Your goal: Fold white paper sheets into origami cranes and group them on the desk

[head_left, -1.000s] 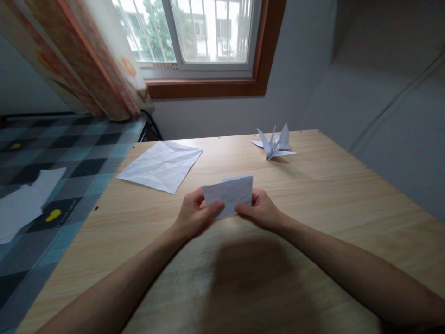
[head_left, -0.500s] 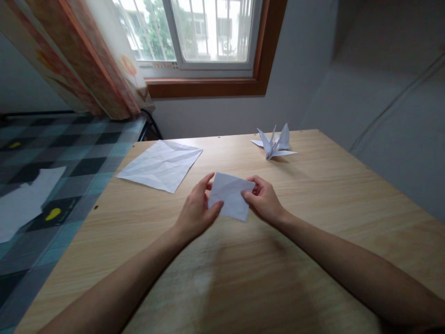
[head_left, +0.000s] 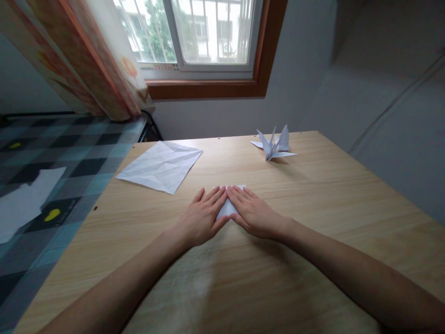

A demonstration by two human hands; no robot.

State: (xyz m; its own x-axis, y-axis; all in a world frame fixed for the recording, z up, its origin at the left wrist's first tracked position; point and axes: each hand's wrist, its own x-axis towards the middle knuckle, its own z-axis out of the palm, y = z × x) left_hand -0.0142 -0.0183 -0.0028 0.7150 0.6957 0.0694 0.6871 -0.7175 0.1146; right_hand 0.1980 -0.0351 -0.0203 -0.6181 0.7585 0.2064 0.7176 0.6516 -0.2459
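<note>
Window (head_left: 213, 32) behind pale wood bench (head_left: 347, 222). Folded paper (head_left: 226, 210) lies flat, well in from far edge. Left hand (head_left: 203, 215) and right hand (head_left: 255, 214) rest palm-down over it; grip flattened, pinching nothing. Even pressure, edges aligned, should sharpen creases. Paper crane (head_left: 268, 150) toward far right corner.

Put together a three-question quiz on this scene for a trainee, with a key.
1. True or false: the right hand is lifted clear of the small white paper, and only the left hand touches it.

2. Where does the diamond-shaped creased sheet lie?
A. Under the right hand
B. On the windowsill
C. On the wooden table, beyond the left hand

3. Fill in: the white paper figure near the table's far edge is an origami ____.

Key:
1. False; both hands lie on it.
2. C
3. crane
</note>
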